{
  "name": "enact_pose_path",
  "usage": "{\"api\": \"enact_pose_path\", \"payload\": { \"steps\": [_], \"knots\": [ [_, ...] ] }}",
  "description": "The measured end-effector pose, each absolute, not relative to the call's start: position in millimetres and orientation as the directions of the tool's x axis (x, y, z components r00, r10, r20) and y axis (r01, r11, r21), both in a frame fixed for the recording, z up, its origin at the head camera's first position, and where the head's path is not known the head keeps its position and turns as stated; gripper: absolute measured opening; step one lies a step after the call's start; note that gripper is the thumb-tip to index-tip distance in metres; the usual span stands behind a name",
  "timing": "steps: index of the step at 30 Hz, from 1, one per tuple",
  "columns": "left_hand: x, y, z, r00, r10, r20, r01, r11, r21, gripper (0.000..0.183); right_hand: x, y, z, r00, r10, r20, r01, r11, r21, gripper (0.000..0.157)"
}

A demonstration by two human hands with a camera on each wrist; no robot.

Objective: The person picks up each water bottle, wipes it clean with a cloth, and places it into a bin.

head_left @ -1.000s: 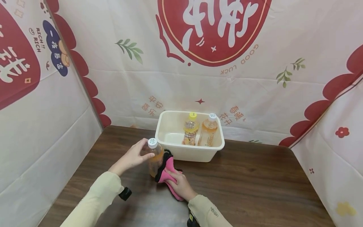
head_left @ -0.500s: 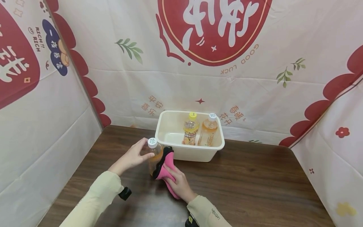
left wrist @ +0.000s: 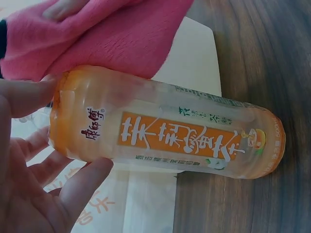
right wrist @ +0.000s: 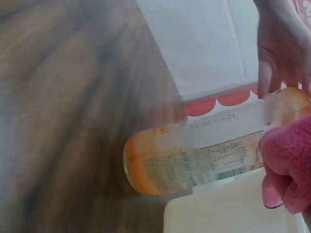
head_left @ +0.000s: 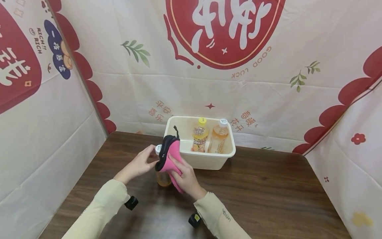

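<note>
An orange-tinted plastic tea bottle with a white cap stands upright on the table, left of the tub. My left hand holds its upper part, thumb on one side and fingers round the other. The label with an orange panel faces the left wrist view on this bottle. My right hand grips a pink cloth with a black edge and a thin black loop. In the head view this cloth covers the bottle's middle. Close to the bottle's shoulder, the fuzzy pink cloth overlaps it in the left wrist view.
Behind the hands sits a cream plastic tub against the backdrop. Inside it stand a yellow-capped bottle and a white-capped bottle. The dark wooden table extends to the right. Printed fabric walls enclose the back and sides.
My right hand has brought the pink cloth up and leftward, from the bottle's lower side to its upper part, and its black loop now sticks up. The left hand and bottle stay put.
</note>
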State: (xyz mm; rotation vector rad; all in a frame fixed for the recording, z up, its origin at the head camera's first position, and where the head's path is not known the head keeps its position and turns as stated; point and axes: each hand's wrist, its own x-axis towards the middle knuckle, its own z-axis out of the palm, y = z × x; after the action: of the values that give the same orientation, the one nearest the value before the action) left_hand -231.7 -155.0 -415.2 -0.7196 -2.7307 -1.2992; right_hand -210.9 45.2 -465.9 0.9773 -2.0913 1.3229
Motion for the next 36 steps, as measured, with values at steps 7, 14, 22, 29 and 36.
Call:
{"api": "enact_pose_path", "payload": {
  "steps": [7, 14, 22, 29, 36],
  "knots": [
    [-232, -155, -414, -0.896, 0.393, 0.209, 0.41, 0.545, 0.731, 0.033, -210, 39, -468, -0.658, -0.271, 0.703, -0.752, 0.282, -0.595, 0.044],
    [-230, -153, -413, -0.91, 0.381, 0.164, 0.374, 0.584, 0.72, 0.036, -204, 43, -499, -0.674, -0.219, 0.706, -0.732, 0.328, -0.597, 0.043],
    [-230, -153, -413, -0.908, 0.385, 0.167, 0.377, 0.574, 0.726, 0.036, -196, 57, -542, -0.718, -0.357, 0.597, -0.696, 0.351, -0.627, 0.044],
    [-229, -154, -413, -0.911, 0.383, 0.156, 0.369, 0.582, 0.725, 0.038, -200, 67, -558, -0.71, -0.453, 0.539, -0.699, 0.365, -0.615, 0.042],
    [-229, -153, -413, -0.912, 0.381, 0.15, 0.362, 0.58, 0.73, 0.038, -200, 70, -559, -0.706, -0.445, 0.55, -0.704, 0.367, -0.608, 0.042]
  ]
}}
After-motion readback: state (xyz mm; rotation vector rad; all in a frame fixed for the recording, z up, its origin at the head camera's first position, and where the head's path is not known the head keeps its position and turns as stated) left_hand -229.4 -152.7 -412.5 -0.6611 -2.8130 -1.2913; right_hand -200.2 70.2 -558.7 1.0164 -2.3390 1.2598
